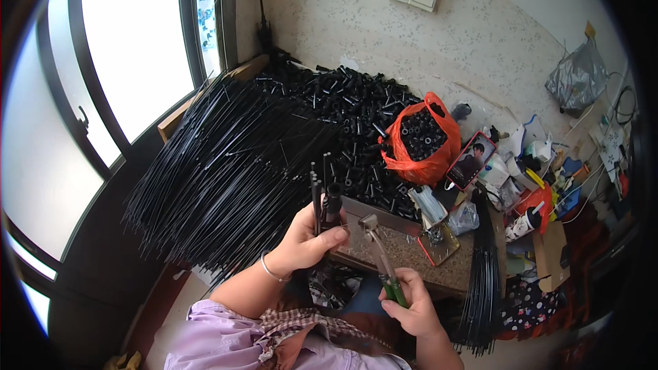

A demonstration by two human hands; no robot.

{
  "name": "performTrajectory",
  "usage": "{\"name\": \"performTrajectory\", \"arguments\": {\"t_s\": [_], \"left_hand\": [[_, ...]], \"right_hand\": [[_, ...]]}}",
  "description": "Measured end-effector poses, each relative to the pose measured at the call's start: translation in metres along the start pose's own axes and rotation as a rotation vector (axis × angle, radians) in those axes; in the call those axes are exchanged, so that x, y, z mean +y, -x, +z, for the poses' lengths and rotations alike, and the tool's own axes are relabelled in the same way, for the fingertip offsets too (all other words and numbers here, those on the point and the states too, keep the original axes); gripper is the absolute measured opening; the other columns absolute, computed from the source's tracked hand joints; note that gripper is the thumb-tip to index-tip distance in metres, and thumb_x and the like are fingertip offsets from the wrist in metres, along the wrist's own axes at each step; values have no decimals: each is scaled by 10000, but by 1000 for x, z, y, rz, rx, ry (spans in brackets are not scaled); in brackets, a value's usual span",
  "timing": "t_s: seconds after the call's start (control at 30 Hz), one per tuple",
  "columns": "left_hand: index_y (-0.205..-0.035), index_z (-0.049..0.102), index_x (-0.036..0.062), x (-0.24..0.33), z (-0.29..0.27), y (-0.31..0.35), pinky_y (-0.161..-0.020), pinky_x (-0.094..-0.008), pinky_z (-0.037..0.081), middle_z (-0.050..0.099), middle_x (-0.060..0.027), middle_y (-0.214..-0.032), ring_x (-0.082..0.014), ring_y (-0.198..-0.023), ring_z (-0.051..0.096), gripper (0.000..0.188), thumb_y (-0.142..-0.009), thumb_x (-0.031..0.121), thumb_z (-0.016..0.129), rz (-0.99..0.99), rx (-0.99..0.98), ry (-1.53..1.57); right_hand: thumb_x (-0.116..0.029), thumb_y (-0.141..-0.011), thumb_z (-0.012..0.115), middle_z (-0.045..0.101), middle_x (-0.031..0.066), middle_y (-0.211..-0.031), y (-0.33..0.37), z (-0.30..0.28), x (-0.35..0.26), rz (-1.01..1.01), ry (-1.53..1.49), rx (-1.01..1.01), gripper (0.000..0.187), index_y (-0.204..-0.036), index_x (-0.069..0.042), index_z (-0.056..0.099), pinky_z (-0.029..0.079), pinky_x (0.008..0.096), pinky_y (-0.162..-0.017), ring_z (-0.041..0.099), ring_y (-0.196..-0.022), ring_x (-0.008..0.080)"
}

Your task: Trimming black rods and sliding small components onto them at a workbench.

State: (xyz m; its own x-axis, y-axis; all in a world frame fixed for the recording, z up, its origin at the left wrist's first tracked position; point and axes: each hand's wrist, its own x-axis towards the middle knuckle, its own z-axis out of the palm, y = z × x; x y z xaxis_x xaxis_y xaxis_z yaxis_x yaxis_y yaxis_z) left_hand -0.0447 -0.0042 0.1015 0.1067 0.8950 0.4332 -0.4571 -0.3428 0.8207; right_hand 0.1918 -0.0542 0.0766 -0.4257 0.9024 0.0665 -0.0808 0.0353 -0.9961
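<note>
Black tube (333, 200) clamped in left hand (308, 240); right hand (411, 301) grips pliers (380, 257) above crowded table edge (384, 267).

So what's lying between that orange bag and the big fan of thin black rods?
In the head view, a heap of short black tubes fills the stretch between the orange bag and the black rods.

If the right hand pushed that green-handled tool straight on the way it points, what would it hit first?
Most likely the left hand and the black tube it holds: the right hand aims the tool up-left, its head beside that thumb. Depth is unclear.
</note>
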Motion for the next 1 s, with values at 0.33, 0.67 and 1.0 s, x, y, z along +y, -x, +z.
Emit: {"name": "performTrajectory", "arguments": {"t_s": [0.33, 0.67, 1.0], "left_hand": [[-876, 482, 26, -8, -6, 1, -483, -206, 351, 471, 24, -640, -51, -539, 423, 335, -780, 283, 675, 35, -195, 103], [-879, 481, 34, -1, 2, 4, -483, -180, 320, 456, 34, -645, -36, -544, 394, 364, -832, 377, 592, 35, -12, -48], [-935, 496, 29, 3, 20, -10, -512, -181, 335, 480, 26, -700, -37, -567, 406, 283, -823, 263, 609, -10, -105, 128]], "right_hand": [[-140, -576, 693, 501, 13, -1041, -9, -5, -68, -700, 1423, 145, 177, -720, -86, 607, 282, 492, -928, 416, -1057, 272], [-27, -601, 666, 540, 106, -1069, -11, -19, -85, -951, 1573, 188, 277, -877, -48, 666, 484, 322, -670, 557, -866, 310], [-353, -820, 591, 589, 204, -700, 7, 2, 41, 409, -1107, -587, 408, -921, 35, 511, 476, 291, -475, 589, -546, 229]]}}
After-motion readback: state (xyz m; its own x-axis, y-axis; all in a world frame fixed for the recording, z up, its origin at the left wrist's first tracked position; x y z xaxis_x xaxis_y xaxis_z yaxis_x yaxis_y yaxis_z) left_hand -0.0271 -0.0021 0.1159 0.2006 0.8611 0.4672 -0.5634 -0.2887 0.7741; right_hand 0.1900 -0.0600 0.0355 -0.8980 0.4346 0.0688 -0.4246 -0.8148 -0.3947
